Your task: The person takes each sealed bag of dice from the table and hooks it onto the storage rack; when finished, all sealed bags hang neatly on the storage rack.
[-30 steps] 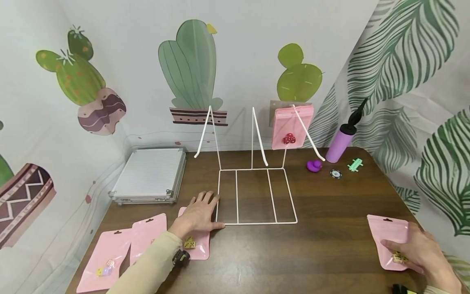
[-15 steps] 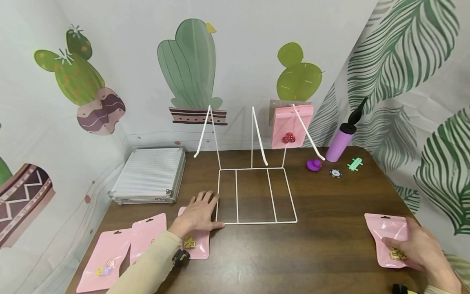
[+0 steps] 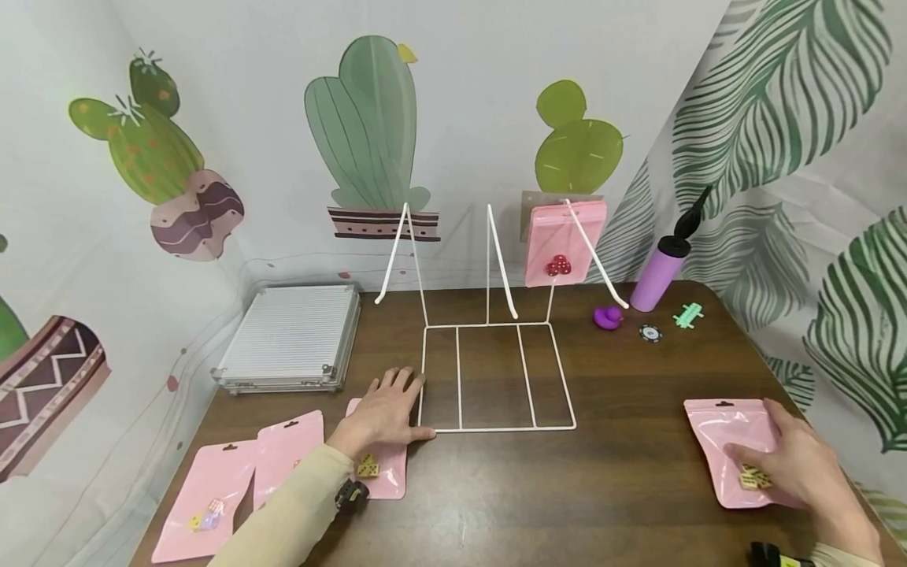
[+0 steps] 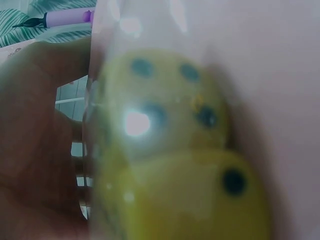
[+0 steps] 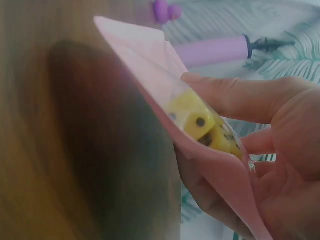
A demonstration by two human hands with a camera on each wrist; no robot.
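Observation:
In the head view, my right hand [image 3: 804,461] pinches a pink zip pouch [image 3: 723,429] by its right side, thumb over the front. Yellow dice [image 5: 202,120] show through its window in the right wrist view, and the pouch is raised, its shadow on the wood. My left hand [image 3: 383,413] lies with fingers spread at the left side of a white wire rack [image 3: 496,431], thumb at its front corner. Beneath that palm and wrist is another pink pouch [image 3: 392,476] with yellow dice [image 4: 165,100], filling the left wrist view. A pouch with red dice [image 3: 544,240] hangs on the rack's right hook.
Two more pink pouches [image 3: 205,480] lie at the front left, partly behind my sleeve. A silver case [image 3: 286,335] stands at the back left. At the back right are a purple pump [image 3: 655,279], a purple duck [image 3: 607,317], a poker chip [image 3: 650,333] and a green toy [image 3: 688,315].
My right hand has carried its pouch left and slightly toward the back of the table. The left hand stays in place at the rack.

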